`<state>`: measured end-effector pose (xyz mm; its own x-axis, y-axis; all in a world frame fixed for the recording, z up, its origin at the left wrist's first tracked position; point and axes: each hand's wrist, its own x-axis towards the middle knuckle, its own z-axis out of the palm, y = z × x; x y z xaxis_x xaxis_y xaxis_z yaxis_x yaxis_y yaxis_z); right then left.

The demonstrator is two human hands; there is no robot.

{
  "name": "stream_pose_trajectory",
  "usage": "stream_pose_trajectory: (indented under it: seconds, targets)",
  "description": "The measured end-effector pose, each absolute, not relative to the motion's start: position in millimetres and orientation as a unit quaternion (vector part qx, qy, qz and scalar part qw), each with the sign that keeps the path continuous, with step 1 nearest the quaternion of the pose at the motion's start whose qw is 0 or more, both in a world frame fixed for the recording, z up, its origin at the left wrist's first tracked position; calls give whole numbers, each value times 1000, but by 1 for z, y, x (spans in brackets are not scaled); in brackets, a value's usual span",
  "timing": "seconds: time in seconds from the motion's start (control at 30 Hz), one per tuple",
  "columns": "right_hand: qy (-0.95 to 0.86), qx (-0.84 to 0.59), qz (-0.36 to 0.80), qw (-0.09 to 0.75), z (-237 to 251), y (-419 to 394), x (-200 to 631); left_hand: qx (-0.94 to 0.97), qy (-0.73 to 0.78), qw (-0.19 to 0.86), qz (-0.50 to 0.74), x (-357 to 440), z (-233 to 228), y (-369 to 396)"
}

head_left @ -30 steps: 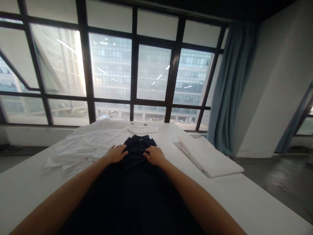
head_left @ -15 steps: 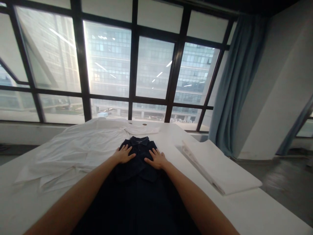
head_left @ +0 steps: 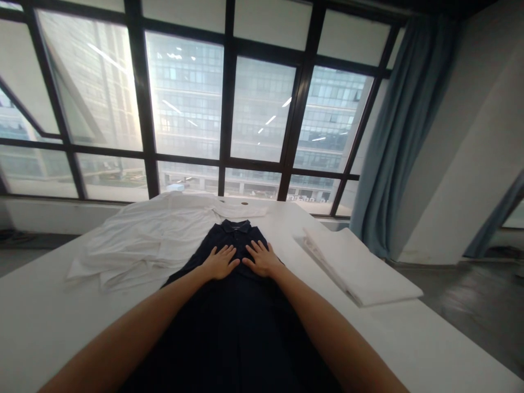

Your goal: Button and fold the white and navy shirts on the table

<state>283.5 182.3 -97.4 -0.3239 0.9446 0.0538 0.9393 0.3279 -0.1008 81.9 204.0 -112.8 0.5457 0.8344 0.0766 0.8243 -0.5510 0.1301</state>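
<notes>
A dark navy collared shirt (head_left: 235, 322) lies flat along the middle of the white table (head_left: 36, 322), its collar at the far end. My left hand (head_left: 221, 262) rests palm down on the shirt's chest, fingers spread. My right hand (head_left: 262, 257) lies flat right beside it, fingers apart, almost touching the left. Neither hand grips the cloth. Both forearms stretch over the shirt's lower part.
A heap of rumpled white garments (head_left: 143, 240) lies left of the dark shirt. A folded white stack (head_left: 360, 267) sits at the right, near the table's edge. Large windows stand beyond the table; a blue curtain (head_left: 393, 136) hangs at the right.
Both hands have slid inward from the shirt's shoulders to the middle of its chest and now lie close together. The shirt's left sleeve area looks spread out flatter.
</notes>
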Motion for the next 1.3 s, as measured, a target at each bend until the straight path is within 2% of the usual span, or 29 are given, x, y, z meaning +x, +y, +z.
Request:
stream_pose_trajectory:
  seconds: [0.27,0.53,0.63,0.77,0.93,1.17,1.3]
  targets:
    - [-807,-585,43,69,-97,135,293,879,470,28,76,60,-109,171]
    - [-753,-650,87,43,-97,85,356,849,523,-10,79,-1,-105,135]
    - [-747,-656,103,38,-104,68,379,826,562,6,44,-27,-105,118]
    - [-772,-628,79,67,-108,48,393,812,580,43,42,-55,-107,93]
    - [-724,-682,26,99,-93,36,394,755,649,1,98,-78,-96,75]
    - [-696,-706,109,74,-81,33,391,713,691,114,32,-81,-74,62]
    - [-675,-715,168,73,-78,31,391,679,690,249,-1,-77,-64,46]
